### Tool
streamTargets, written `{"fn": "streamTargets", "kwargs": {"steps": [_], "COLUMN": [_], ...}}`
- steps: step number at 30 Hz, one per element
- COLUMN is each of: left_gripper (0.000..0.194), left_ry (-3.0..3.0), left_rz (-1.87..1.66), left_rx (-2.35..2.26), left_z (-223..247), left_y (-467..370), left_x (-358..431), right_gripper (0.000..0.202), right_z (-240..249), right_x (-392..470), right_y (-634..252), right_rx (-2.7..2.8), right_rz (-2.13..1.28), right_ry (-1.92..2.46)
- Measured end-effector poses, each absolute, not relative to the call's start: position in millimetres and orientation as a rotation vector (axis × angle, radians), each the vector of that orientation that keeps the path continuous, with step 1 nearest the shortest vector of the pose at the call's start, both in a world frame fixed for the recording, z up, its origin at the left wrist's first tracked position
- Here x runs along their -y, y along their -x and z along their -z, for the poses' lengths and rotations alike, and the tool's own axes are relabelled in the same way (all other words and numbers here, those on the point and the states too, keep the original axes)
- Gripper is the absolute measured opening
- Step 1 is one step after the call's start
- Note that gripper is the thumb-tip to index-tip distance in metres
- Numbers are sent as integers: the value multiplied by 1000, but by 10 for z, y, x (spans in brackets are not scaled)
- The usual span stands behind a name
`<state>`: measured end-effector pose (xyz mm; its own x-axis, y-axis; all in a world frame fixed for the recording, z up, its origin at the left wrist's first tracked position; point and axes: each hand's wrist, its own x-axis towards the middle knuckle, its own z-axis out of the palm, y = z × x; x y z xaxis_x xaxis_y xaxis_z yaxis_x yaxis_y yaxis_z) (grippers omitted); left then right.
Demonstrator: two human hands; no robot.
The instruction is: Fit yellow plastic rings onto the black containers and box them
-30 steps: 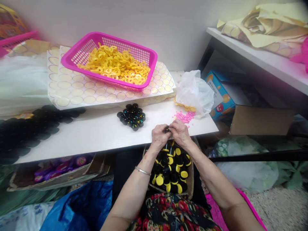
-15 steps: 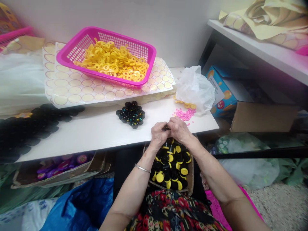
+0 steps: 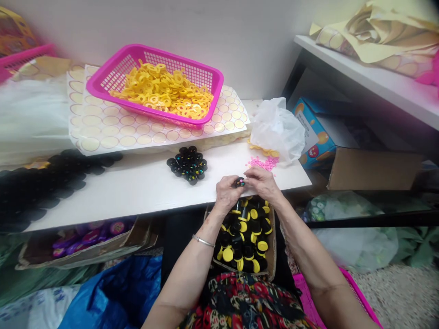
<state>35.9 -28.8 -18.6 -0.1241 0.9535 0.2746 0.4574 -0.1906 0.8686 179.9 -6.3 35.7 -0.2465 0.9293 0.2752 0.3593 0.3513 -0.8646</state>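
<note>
My left hand (image 3: pixel 227 192) is closed around a small black cup (image 3: pixel 239 182) with tiny coloured bits, one of them pink, in its top. Close on the right, my right hand (image 3: pixel 263 183) has its fingers pinched together at the cup's edge; whatever they hold is too small to make out. A scatter of small pink pieces (image 3: pixel 263 162) lies on the table just beyond it. Left of my hands, several black cups (image 3: pixel 188 164) with coloured bits stand in a cluster. Black pots with yellow lids (image 3: pixel 244 237) fill a cardboard box (image 3: pixel 273 256) on my lap.
A pink basket (image 3: pixel 217 98) of yellow rings (image 3: pixel 164 91) sits on sticker sheets (image 3: pixel 109 132). Many black pieces (image 3: pixel 41 187) cover the table's left end. A white plastic bag (image 3: pixel 278 130) and a blue box (image 3: pixel 310 137) are at the right, below a shelf (image 3: pixel 370 75).
My right fingers have drawn slightly away from the left hand, and the top of the black cup with its coloured bits now shows. My left hand stays nearly in place.
</note>
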Motion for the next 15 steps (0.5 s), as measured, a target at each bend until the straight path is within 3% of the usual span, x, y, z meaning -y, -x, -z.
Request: {"fn": "streamTargets", "kwargs": {"steps": [6, 15], "left_gripper": [29, 33], "left_ry": [-1579, -1537], "left_rz": [-1283, -1298], "left_rx": [-1549, -1493], "left_z": [163, 182], "left_y": [-331, -331], "left_x": [274, 237], "right_gripper": [16, 16], "right_z": [-132, -84], "right_x": [102, 152], "right_y": [-2369, -2438], "right_rx": [1231, 1760], "right_rz": [-507, -381], "right_ry": [1576, 1687]}}
